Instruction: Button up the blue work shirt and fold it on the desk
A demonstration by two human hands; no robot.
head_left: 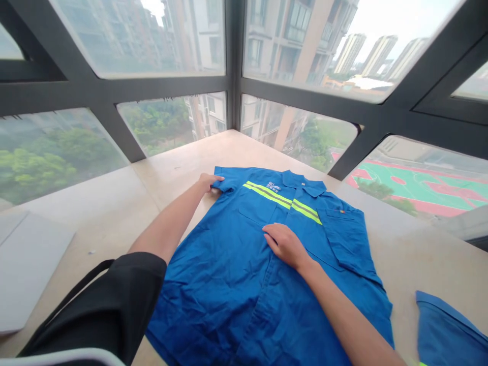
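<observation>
A blue short-sleeved work shirt point(224, 264) lies front side up on the pale sill, collar toward the window corner. Yellow-green and grey reflective bands cross its chest, with white lettering above one of them. My left hand point(208, 181) is closed on the cuff of the sleeve at the left, fingers partly hidden beneath the cloth. My right hand point(284, 244) rests palm down on the shirt's middle near the button placket, fingers extended and gripping nothing. The sleeve on the right side is folded inward over the chest. Wrinkles run across the lower body of the shirt.
Another blue garment point(446, 330) lies at the lower right edge. A white flat panel or box point(34, 264) is on the left. Grey window frames point(233, 61) meet in a corner behind the pale sill point(396, 239). A small white scrap point(91, 251) lies left.
</observation>
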